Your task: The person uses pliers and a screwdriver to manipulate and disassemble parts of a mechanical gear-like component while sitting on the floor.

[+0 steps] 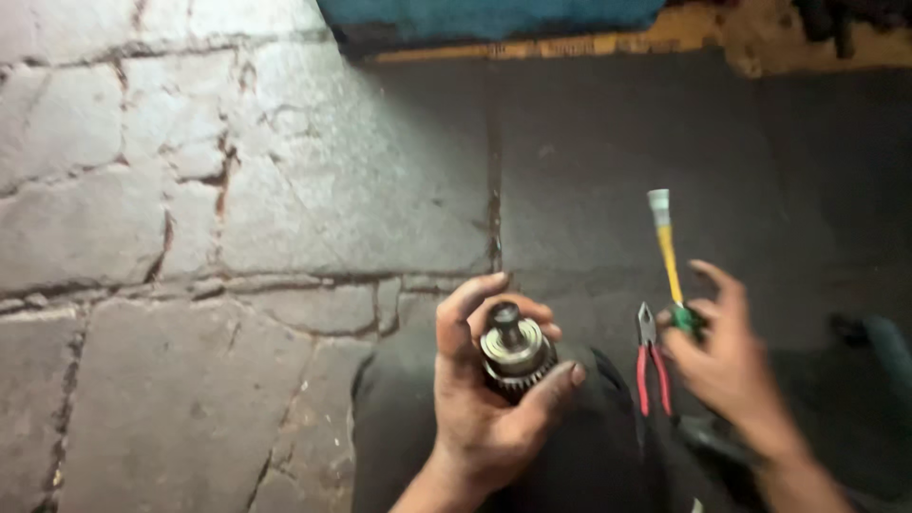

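Observation:
My left hand is closed around a round metal gear part with a short shaft on top and teeth around its lower rim, held upright. My right hand grips the green end of a thin yellow tool with a pale tip that points away from me. Between the two hands, a pair of red-handled pliers lies on the dark ground with its jaws pointing away.
A cracked stone floor fills the left side; dark ground lies on the right. A blue cloth and a yellowish board run along the far edge. A dark object sits at the right edge.

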